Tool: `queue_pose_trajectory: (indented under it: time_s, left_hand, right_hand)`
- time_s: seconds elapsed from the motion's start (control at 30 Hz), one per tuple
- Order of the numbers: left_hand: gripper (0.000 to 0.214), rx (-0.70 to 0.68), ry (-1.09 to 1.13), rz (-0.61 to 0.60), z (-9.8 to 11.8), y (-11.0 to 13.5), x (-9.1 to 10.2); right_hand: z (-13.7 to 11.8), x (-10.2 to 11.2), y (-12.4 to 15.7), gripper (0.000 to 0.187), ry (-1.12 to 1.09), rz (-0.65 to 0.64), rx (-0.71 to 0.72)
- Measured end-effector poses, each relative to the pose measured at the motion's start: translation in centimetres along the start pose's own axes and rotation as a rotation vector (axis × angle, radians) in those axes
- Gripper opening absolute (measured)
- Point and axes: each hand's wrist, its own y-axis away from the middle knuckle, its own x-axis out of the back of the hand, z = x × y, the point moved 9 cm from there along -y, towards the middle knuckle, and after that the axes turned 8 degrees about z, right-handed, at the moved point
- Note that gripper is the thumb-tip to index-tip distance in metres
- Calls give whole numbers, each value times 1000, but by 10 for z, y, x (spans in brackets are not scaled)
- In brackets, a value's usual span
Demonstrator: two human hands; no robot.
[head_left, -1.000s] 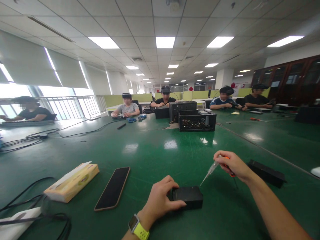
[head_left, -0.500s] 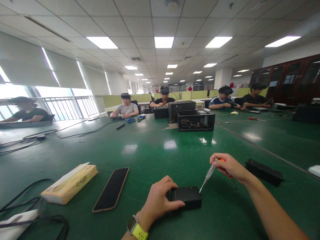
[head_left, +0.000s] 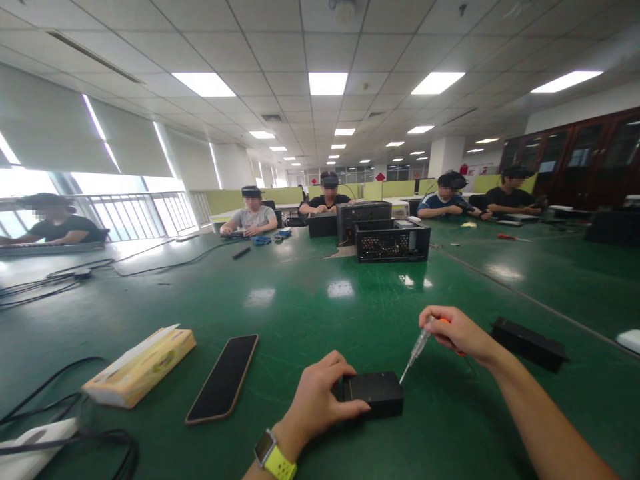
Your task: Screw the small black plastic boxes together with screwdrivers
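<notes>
Fingers [head_left: 341,365] of the left hand [head_left: 320,397] grip the left end of a black box [head_left: 377,385], thumb laid along its near top edge and the others curled over the far side; the box lies flat on the green table [head_left: 300,310], in front of the wearer. Fingers of the right hand [head_left: 457,330] are closed on a clear-handled screwdriver [head_left: 418,347], its tip at the box's right end, apparently touching; an orange piece [head_left: 461,354] in the same fist may belong to a second tool. To work this end well, I'd press the box firmly down, keep the left fingertips back from the blade's path, seat the tip fully, and bring the shaft square to the face it meets, since a slanted blade could slip. The right wrist is raised off the table, the shaft slanting down and left, the forearm coming in from the lower right; the left forearm enters from below, a watch [head_left: 274,456] at its wrist. Farther out lie a phone [head_left: 223,380] at left and another black object [head_left: 529,344] beyond the right forearm.
</notes>
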Motion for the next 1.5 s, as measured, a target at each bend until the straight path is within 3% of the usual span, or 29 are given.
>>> queue_pose_trajectory:
  time_s: [0.23, 0.53, 0.83, 1.03, 1.17, 1.33, 1.43, 1.5]
  left_hand:
    - [40, -7, -6, 0, -1, 0, -1]
    - [40, 0, -11, 2, -1, 1, -1]
    - [37, 6, 2, -2, -2, 1, -1]
    - [31, -4, 38, 30, 2, 1, 3]
    - [29, -9, 74, 58, 2, 2, 5]
    - [30, -19, 77, 65, 2, 2, 5]
    - [29, -28, 83, 64, 2, 2, 6]
    - [30, -29, 75, 52, 3, 2, 5]
  right_hand:
    - [17, -7, -2, 15, 176, -132, -9]
    - [27, -5, 2, 24, 197, -198, -22]
    - [87, -19, -2, 36, 284, -384, -246]
    - [88, -24, -1, 41, 272, -381, -258]
    - [74, -4, -3, 42, 203, -262, -207]
    - [48, 30, -5, 37, 74, 33, -113]
    - [15, 41, 0, 36, 16, 260, 77]
    - [-8, 34, 6, 34, 3, 300, 185]
